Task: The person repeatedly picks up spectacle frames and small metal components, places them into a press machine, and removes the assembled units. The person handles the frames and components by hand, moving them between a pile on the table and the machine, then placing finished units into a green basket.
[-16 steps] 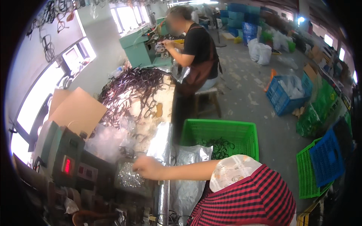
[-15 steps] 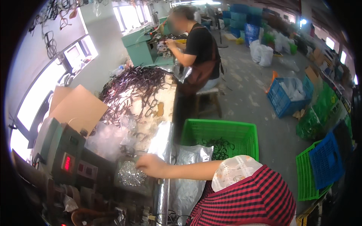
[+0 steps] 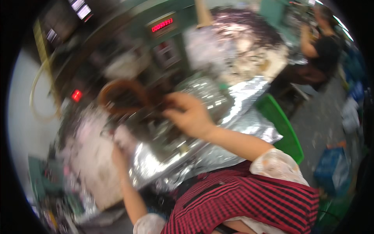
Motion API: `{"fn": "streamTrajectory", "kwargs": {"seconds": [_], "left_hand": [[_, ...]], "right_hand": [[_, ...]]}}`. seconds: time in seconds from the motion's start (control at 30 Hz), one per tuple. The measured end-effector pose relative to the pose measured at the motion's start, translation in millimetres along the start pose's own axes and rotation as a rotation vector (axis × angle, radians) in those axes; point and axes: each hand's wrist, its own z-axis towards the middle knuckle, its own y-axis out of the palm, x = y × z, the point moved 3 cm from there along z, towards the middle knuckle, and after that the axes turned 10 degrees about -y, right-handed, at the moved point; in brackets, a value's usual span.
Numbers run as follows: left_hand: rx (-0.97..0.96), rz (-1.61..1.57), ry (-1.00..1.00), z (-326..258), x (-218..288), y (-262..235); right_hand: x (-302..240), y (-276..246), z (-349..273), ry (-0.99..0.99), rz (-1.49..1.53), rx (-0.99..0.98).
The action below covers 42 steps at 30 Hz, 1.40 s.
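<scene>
Right hand: fingers slightly parted; left hand: fingers blurred. Holds can't be told. Shiny parts could be spilled if bumped by right hand.

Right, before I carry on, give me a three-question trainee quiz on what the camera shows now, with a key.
1. True or false: the right hand is nearer the green basket than the left hand is.
2. Fill in: the digits on the upper display glow ____.
3. Where in the picture is the co-worker? A: upper left; B: upper right; C: lower left.
Key: 1. True. 2. Red. 3. B.
</scene>
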Motion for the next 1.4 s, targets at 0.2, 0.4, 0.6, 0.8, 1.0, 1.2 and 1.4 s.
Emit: {"fn": "streamTrajectory", "kwargs": {"seconds": [0.2, 0.4, 0.6, 0.8, 1.0, 1.2, 1.4], "left_hand": [[0.139, -1.209, -0.485, -21.6, 5.2, -44.9], [0.226, -0.356, -0.289, -34.1, -35.4, -34.2], [0.340, 0.648, 0.258, 7.9, -19.8, -36.2], [0.059, 0.232, -0.336, -20.4, 25.6, -82.6], [-0.069, 0.046, -0.508, -32.8, 40.7, -123.4], [-0.030, -0.414, -0.548, -63.2, 96.2, -134.5], [-0.583, -1.095, -0.292, -129.6, 199.0, -124.4]], "right_hand": [[-8.1, 27.0, 5.5, 0.194, 0.489, -0.009], [-32.8, 36.9, 2.3, 0.388, 0.745, 0.061], [-41.9, -9.9, -0.3, -0.173, -0.069, -0.086], [0.8, -45.4, -9.2, 0.122, 0.356, -0.073], [14.2, -60.9, -35.7, 0.134, 0.213, 0.186], [-57.6, -23.2, -64.1, -0.412, 0.104, -0.056], [-67.9, 34.7, -28.7, -0.232, -0.103, -0.654]]}}
